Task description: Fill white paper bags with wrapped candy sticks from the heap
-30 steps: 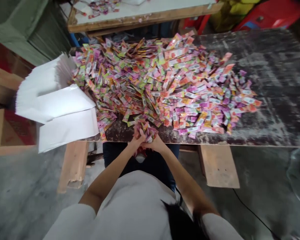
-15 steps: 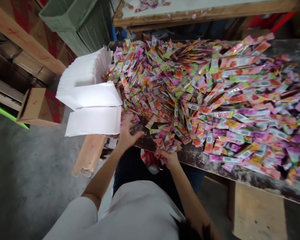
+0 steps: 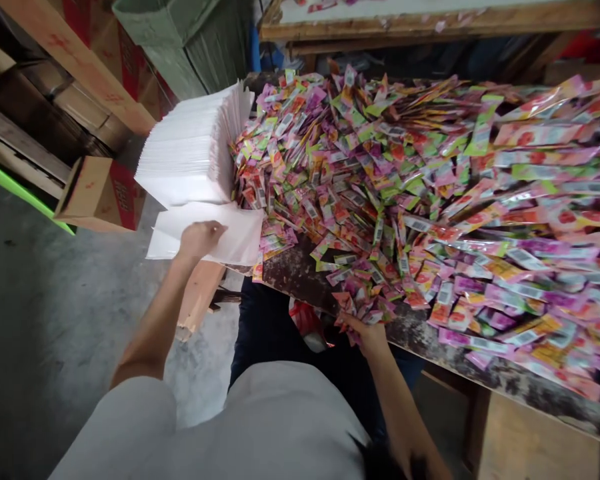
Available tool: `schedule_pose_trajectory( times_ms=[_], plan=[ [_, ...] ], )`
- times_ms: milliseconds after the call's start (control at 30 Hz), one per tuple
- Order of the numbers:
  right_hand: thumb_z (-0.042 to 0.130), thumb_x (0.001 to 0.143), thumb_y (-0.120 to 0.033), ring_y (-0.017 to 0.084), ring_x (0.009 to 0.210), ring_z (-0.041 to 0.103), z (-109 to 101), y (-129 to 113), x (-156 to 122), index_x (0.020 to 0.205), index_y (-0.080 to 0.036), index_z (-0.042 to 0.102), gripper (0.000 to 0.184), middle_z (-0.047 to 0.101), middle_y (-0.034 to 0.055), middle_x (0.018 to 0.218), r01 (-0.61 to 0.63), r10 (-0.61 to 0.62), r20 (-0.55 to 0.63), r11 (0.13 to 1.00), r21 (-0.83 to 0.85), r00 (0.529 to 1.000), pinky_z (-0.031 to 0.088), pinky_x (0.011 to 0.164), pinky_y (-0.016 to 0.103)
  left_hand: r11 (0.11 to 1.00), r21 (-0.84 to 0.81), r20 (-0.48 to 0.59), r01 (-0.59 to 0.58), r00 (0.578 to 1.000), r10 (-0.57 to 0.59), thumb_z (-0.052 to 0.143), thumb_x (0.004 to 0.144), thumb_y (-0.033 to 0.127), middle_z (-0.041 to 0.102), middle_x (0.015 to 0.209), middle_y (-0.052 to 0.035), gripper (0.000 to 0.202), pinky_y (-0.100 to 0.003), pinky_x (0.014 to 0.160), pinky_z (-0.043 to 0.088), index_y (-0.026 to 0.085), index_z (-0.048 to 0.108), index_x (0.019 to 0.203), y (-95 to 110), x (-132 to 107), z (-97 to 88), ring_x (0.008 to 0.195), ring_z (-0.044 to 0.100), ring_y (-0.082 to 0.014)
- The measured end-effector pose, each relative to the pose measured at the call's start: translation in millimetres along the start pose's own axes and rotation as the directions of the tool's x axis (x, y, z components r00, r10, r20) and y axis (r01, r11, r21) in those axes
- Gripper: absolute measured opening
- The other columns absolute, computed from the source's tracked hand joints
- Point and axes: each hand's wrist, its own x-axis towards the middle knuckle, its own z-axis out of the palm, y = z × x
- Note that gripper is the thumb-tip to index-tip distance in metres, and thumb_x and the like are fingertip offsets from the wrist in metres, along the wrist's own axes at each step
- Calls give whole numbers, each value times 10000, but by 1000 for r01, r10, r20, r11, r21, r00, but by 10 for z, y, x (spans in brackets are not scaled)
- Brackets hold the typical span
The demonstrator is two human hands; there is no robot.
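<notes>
My left hand [image 3: 201, 239] is closed in a pinch on a flat white bag [image 3: 243, 237] at the table's left end; its fingertips are partly hidden. Behind it stands a thick stack of white bags [image 3: 185, 150], leaning in a fan. My right hand [image 3: 369, 337] grips a bunch of small candy sachets [image 3: 360, 307], pink, red and purple, at the table's front edge. A large heap of similar sachets [image 3: 360, 167] spreads over the table to the right, some with barcodes showing.
The dark, worn tabletop [image 3: 300, 270] shows between the heap and my body. A wooden bench [image 3: 535, 433] is below at right. Cardboard boxes [image 3: 100, 193] and a green sack-like bin [image 3: 180, 40] stand at left. Another table [image 3: 430, 23] is at the back.
My left hand has moved left from the table edge onto the white bag and closed from open. A bag lying against the stack now appears lower. My right hand still grips its bunch.
</notes>
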Motion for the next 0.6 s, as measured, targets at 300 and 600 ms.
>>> schedule_pose_trajectory(
  times_ms=[300, 600],
  plan=[
    [807, 569, -344, 192, 661, 639, -33, 9, 6, 653, -181, 622, 260, 673, 21, 676, 190, -194, -26, 974, -122, 981, 545, 619, 312, 988, 47, -42, 144, 989, -142, 611, 796, 392, 520, 1254, -192, 550, -439, 928, 439, 145, 512, 1277, 590, -191, 583, 1167, 478, -355],
    [824, 531, -368, 174, 523, 605, -118, 142, -271, 614, -162, 630, 294, 661, 32, 599, 84, -85, -77, 996, -17, 993, 504, 476, 282, 958, 14, -33, 287, 958, -286, 413, 819, 92, 625, 1087, -210, 428, -416, 870, 460, 104, 561, 1221, 444, 51, 360, 1052, 600, -324]
  ],
)
